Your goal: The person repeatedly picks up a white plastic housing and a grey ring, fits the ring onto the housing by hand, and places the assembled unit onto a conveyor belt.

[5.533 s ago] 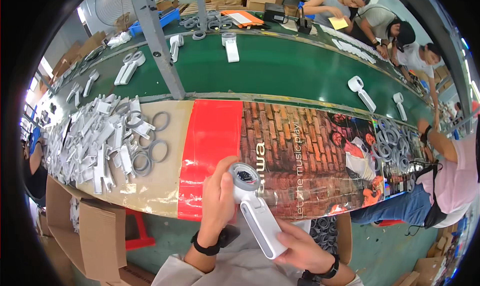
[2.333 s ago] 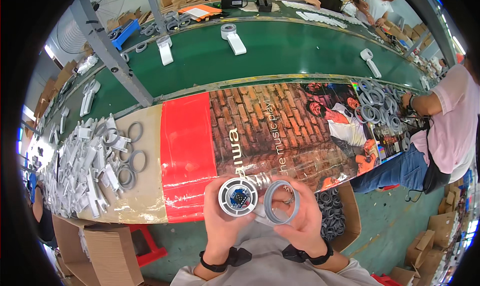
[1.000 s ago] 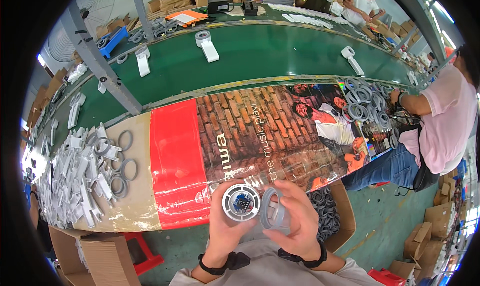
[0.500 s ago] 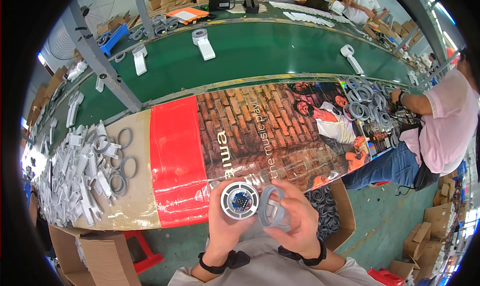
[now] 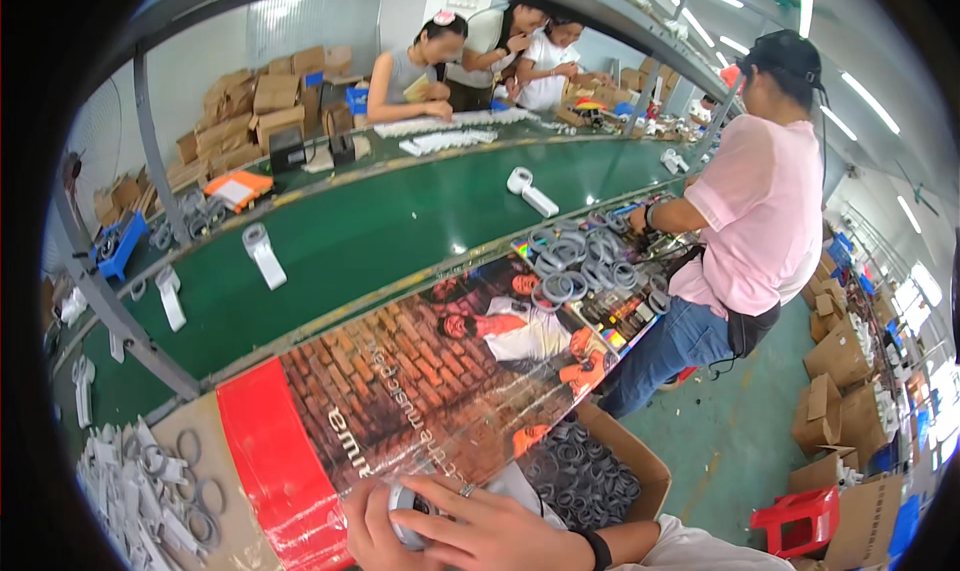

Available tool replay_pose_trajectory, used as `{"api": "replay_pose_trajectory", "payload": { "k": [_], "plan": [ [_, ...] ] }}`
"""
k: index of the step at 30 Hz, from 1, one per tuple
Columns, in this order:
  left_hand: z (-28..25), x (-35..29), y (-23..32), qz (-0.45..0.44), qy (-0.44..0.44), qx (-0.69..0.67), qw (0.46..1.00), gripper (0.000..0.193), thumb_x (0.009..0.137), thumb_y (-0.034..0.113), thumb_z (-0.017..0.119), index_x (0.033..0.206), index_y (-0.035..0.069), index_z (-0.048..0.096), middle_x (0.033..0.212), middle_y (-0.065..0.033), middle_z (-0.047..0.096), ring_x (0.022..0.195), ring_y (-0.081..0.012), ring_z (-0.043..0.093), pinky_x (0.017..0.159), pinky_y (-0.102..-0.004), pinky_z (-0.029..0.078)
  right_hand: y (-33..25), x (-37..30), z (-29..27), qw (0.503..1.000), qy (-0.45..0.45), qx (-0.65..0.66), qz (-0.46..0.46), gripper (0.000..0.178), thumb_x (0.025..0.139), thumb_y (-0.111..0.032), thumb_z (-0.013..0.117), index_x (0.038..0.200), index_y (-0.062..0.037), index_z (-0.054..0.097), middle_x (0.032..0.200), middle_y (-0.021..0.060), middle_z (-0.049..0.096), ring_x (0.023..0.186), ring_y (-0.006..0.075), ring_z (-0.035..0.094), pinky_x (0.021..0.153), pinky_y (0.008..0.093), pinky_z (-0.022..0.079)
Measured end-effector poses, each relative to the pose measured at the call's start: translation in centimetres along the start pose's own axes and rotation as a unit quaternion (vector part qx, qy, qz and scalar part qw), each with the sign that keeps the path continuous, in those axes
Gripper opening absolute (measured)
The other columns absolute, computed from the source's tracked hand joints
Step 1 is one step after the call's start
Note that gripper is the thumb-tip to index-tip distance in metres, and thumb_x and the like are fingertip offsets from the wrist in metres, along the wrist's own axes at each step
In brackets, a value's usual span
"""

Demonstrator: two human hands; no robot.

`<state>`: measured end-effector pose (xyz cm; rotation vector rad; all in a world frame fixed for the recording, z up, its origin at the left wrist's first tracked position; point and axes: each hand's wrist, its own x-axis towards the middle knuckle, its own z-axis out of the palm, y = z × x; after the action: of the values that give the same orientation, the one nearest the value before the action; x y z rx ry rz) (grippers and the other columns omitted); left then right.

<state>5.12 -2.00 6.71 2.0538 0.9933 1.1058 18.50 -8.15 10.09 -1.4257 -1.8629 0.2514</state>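
Low in the view, my left hand (image 5: 372,533) is closed around the round head of a white handheld housing (image 5: 403,501). My right hand (image 5: 490,527) lies across the same head from the other side, fingers bent over its top. A grey rim shows between the fingers and looks like the ring, now against the head. The fingers hide how it sits there, as well as the handle and the open face. Both hands are just above the near edge of the glossy poster-covered table (image 5: 380,381).
White housing parts (image 5: 130,491) and grey rings (image 5: 190,446) are heaped at left. More rings (image 5: 585,256) lie ahead, beside a co-worker in pink (image 5: 755,181). A carton of rings (image 5: 575,476) stands to my right. Housings ride the green conveyor (image 5: 400,211); a post (image 5: 130,311) stands at left.
The view has swung right and up. My right hand has brought the grey ring from beside the housing onto its head, and both hands now close around it.
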Motion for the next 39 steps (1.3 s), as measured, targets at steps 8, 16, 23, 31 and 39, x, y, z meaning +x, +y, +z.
{"api": "replay_pose_trajectory", "payload": {
  "k": [8, 16, 23, 31, 39],
  "plan": [
    [-1.2, 2.4, 1.5, 0.178, -0.011, 0.065, 0.982, 0.063, 0.063, 0.022, 0.074, 0.117, 0.000, 0.051, 0.116, -0.0184, 0.050, 0.115, -0.0393, 0.040, 0.096, -0.0500, 0.031, 3.2, 5.9, 1.0, 0.956, -0.085, 0.270, 0.072, 0.033, 0.080, -0.015, 0.056, 0.109, 0.0012, 0.055, 0.094, 0.0176, 0.062, 0.084, 0.0352, 0.061, 0.076, 0.0399, 0.047],
    [-2.7, 2.9, 0.0, 0.197, -0.033, 0.056, 0.978, 0.059, 0.063, 0.019, 0.074, 0.114, -0.001, 0.053, 0.116, -0.0192, 0.050, 0.114, -0.0384, 0.040, 0.094, -0.0491, 0.033, 2.7, 6.6, 2.6, 0.946, -0.037, 0.320, 0.047, 0.025, 0.082, -0.020, 0.058, 0.095, 0.0012, 0.055, 0.080, 0.0167, 0.060, 0.074, 0.0325, 0.062, 0.068, 0.0367, 0.047],
    [-0.6, 3.5, -0.7, 0.288, -0.003, 0.068, 0.955, 0.056, 0.065, 0.018, 0.072, 0.113, -0.003, 0.053, 0.116, -0.0216, 0.050, 0.111, -0.0416, 0.041, 0.094, -0.0517, 0.032, 3.6, 6.0, 2.1, 0.946, 0.042, 0.322, 0.020, 0.019, 0.084, -0.014, 0.057, 0.094, 0.0024, 0.054, 0.076, 0.0130, 0.058, 0.070, 0.0236, 0.061, 0.067, 0.0325, 0.047],
    [-2.2, 5.3, -0.4, 0.287, -0.042, 0.102, 0.952, 0.073, 0.058, 0.028, 0.085, 0.117, 0.004, 0.050, 0.111, -0.0143, 0.056, 0.106, -0.0363, 0.048, 0.091, -0.0480, 0.036, 5.0, 6.5, 1.4, 0.877, -0.033, 0.469, 0.096, 0.039, 0.093, -0.031, 0.045, 0.110, 0.0029, 0.052, 0.106, 0.0079, 0.058, 0.101, 0.0155, 0.053, 0.088, 0.0285, 0.041],
    [-3.1, 7.4, -0.5, 0.365, -0.015, -0.025, 0.931, 0.057, 0.077, 0.054, 0.063, 0.101, 0.002, 0.062, 0.102, -0.0137, 0.062, 0.097, -0.0310, 0.057, 0.087, -0.0447, 0.038, 4.3, 7.3, 1.5, 0.795, -0.036, 0.594, 0.117, 0.056, 0.094, -0.049, 0.041, 0.118, 0.0014, 0.047, 0.111, 0.0091, 0.054, 0.104, 0.0159, 0.054, 0.088, 0.0292, 0.043]
  ]
}}
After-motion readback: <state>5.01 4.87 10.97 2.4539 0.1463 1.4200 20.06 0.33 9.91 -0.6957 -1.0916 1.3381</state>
